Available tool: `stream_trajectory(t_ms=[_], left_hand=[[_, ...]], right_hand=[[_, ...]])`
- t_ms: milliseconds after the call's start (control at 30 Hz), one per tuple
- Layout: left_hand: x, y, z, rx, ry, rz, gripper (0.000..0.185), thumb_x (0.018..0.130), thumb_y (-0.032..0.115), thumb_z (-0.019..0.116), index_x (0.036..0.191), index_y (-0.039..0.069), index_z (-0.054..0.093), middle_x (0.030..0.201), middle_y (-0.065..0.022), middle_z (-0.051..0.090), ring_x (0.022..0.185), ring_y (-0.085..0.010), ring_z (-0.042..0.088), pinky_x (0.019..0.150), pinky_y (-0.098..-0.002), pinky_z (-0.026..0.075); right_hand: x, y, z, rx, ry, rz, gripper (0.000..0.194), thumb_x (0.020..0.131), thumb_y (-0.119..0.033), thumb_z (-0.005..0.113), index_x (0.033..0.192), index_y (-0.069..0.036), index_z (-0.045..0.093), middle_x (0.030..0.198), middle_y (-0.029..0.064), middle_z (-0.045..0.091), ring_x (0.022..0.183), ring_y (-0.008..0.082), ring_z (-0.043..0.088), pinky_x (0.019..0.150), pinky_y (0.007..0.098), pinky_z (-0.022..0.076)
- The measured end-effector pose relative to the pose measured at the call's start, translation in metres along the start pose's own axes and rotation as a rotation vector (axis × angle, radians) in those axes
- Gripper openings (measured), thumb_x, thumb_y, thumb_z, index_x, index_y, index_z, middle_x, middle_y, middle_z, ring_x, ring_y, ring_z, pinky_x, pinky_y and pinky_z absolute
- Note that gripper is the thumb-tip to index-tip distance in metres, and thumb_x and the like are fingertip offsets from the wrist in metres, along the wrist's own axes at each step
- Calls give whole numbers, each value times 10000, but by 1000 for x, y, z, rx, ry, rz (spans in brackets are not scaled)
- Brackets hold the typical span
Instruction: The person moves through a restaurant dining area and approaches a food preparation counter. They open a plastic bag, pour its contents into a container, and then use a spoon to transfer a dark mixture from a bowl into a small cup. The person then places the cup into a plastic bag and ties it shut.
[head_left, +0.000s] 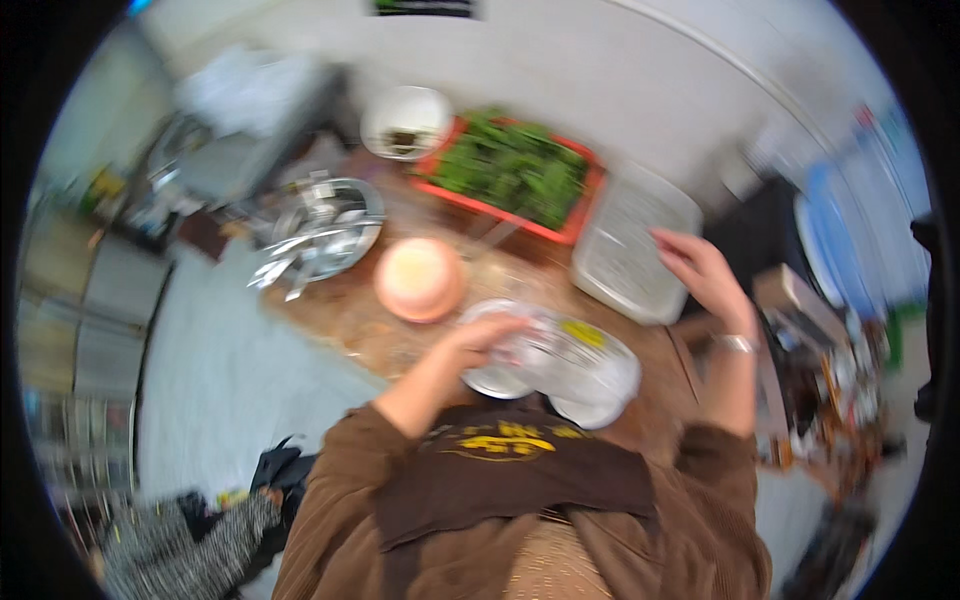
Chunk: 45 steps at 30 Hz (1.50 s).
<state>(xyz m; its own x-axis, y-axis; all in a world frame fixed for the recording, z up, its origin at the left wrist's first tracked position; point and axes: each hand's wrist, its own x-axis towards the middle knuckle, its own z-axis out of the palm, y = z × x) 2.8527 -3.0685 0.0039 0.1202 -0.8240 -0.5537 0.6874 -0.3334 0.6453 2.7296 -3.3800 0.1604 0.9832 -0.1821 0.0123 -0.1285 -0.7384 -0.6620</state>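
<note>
My left hand (491, 335) is at a pale, partly see-through plastic package (585, 349) with a yellow label, near the table's front edge. Blur hides whether the fingers grip it. Under that hand lies a round white dish (499, 382), and another white dish (592, 411) shows below the package. Over the right side of a translucent plastic tub (634, 289), my right hand (697, 274) is raised with fingers apart and nothing visible in them. Whether it touches the tub, I cannot tell. A bracelet or watch (735, 343) circles the right wrist.
An orange-red basket (495, 214) of leafy greens (517, 169) stands by the wall, beside a white bowl (409, 105). Leftward are a pinkish bowl (420, 289) and a metal basin (367, 244) of utensils. A person's patterned sleeve (217, 540) shows at lower left. Cluttered shelving (847, 382) stands right.
</note>
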Motion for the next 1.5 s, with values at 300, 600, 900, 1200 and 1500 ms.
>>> stream_trajectory(t_ms=[300, 600, 900, 1200, 1500], left_hand=[[10, 20, -1, -168, 20, 39, 349, 916, 267, 580, 1223, 105, 544, 1087, -41, 648, 906, -142, 641, 587, -275, 563], [28, 28, 16, -141, 45, 35, 355, 919, 265, 574, 1234, 106, 538, 1086, -40, 653, 883, -127, 639, 581, -258, 548], [34, 24, 9, -174, 86, 11, 424, 916, 281, 576, 1288, 95, 492, 1146, -55, 634, 898, -142, 628, 611, -298, 542], [47, 27, 4, -187, 51, -3, 393, 918, 267, 575, 1261, 92, 497, 1143, -72, 627, 877, -169, 624, 617, -309, 538], [58, 29, 11, -145, 47, 72, 356, 923, 302, 567, 1212, 98, 527, 1104, -69, 632, 889, -180, 632, 592, -319, 551]], right_hand=[[-7, 112, 70, -238, -14, 357, 519, 771, -74, 638, 1278, -102, 526, 1170, 198, 564, 1069, 337, 553, 897, 374, 462], [57, 143, 141, -861, -106, 15, 1092, 558, -185, 822, 1468, -198, 218, 1522, 179, 159, 1400, 382, 159, 1054, 637, 207], [150, 188, 103, -607, -38, 510, 1173, 547, -188, 840, 1486, -258, 140, 1539, 178, 70, 1400, 418, 111, 1031, 685, 210], [153, 197, 116, -503, -227, 452, 725, 693, -158, 718, 1356, -169, 425, 1417, 199, 329, 1257, 420, 390, 938, 552, 438], [102, 185, 157, -410, -168, 395, 392, 744, -68, 600, 1127, 11, 593, 1129, 249, 593, 1066, 359, 576, 914, 404, 459]])
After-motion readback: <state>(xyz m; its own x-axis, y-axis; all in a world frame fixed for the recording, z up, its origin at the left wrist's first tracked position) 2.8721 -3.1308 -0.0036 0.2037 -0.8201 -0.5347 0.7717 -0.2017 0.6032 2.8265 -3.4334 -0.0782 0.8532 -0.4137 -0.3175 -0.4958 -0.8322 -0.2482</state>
